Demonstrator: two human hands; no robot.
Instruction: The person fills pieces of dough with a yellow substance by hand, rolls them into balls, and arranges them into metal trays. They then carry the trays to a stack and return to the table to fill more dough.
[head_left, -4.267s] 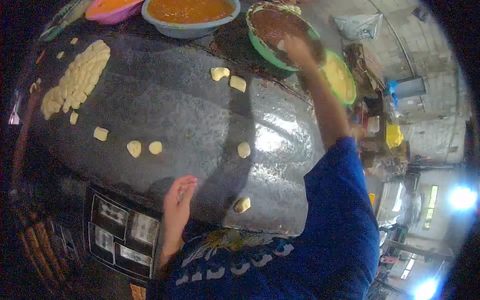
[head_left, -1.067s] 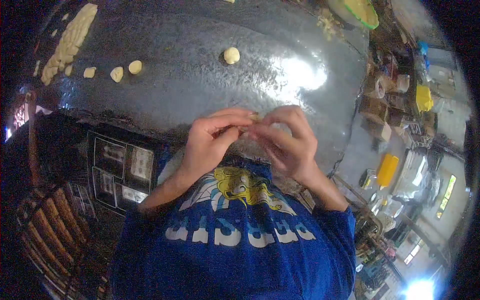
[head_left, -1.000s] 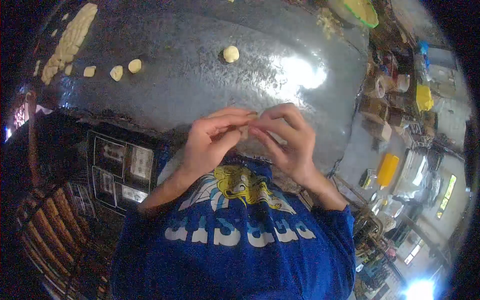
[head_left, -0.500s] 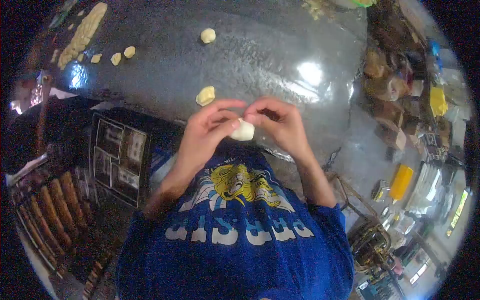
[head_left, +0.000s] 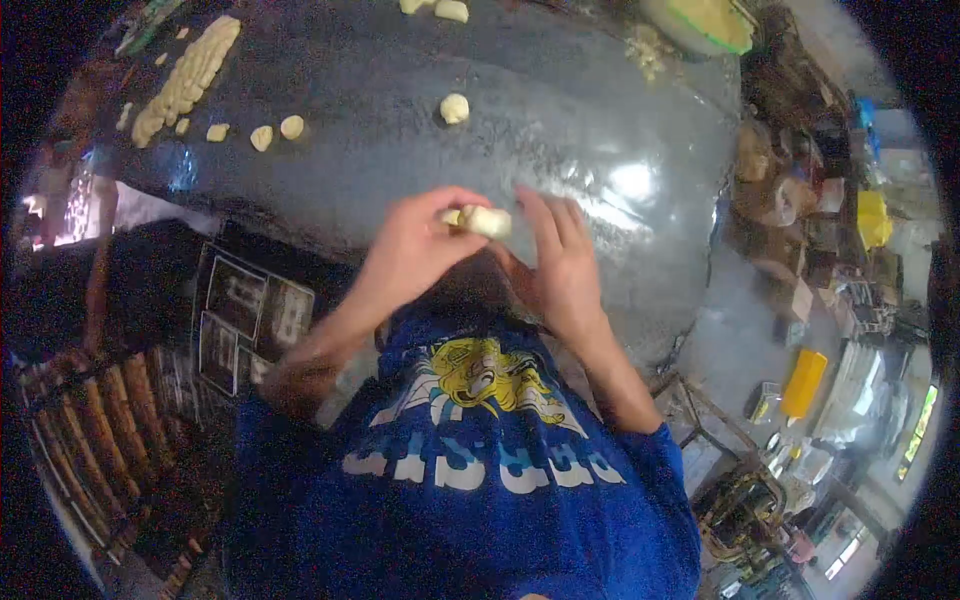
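Note:
Pale dough (head_left: 487, 222) is pinched between the thumb and fingers of my left hand (head_left: 418, 240), held over the near edge of the table. My right hand (head_left: 562, 250) is just to its right, thumb and fingers apart and slightly blurred, with nothing in them. A yellowish dough piece (head_left: 451, 217) shows in part behind my left fingers. Farther back on the table lies a round dough ball (head_left: 454, 109). To the left are several small cut dough pieces (head_left: 291, 127) and a long, bumpy strip of dough (head_left: 187, 82).
The grey metal table (head_left: 350, 90) stretches away in front of me. At its far right stands a green-rimmed container (head_left: 705, 25), with crumbs (head_left: 650, 52) beside it. More dough (head_left: 451, 11) lies at the far edge of view. Dark racks (head_left: 250, 305) stand at the left, boxes (head_left: 790, 245) at the right.
My right hand has come away from the dough and its fingers have spread. My left hand keeps hold of it, slightly higher in view. The view has shifted, showing more of the table's far side.

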